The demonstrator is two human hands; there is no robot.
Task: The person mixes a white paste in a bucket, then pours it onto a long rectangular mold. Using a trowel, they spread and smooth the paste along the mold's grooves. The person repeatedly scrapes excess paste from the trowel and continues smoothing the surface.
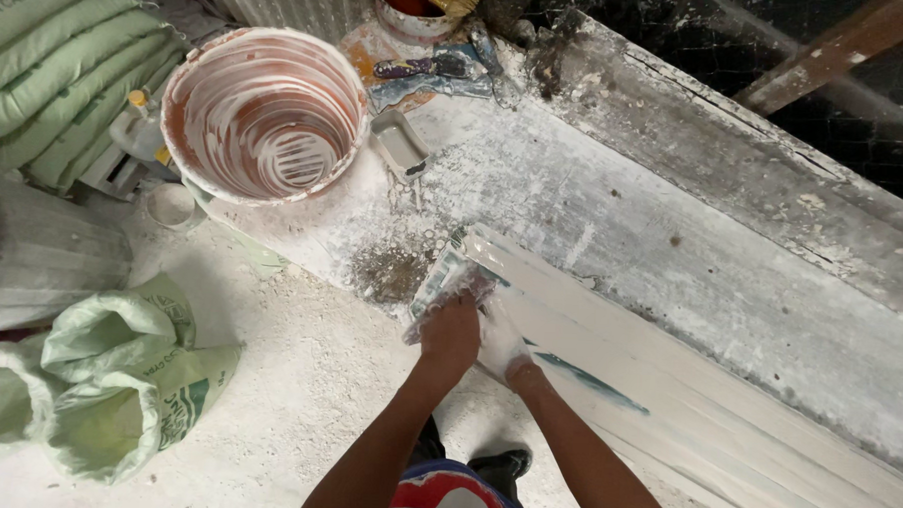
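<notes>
Left hand [451, 329] clenched on a plaster-caked rag [446, 282], right hand [513, 354] pressed flat, both at the left end of the white moulding strip [687, 392] on the bench [672, 232]. Strip mostly coated; bucket [264, 112] scraped nearly empty.

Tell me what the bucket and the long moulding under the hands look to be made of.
Bucket: likely plastic, reddish-brown wall showing through white smears. Long moulding: apparently plaster, matte white with ridged profile, a wet coat where both hands press.
</notes>
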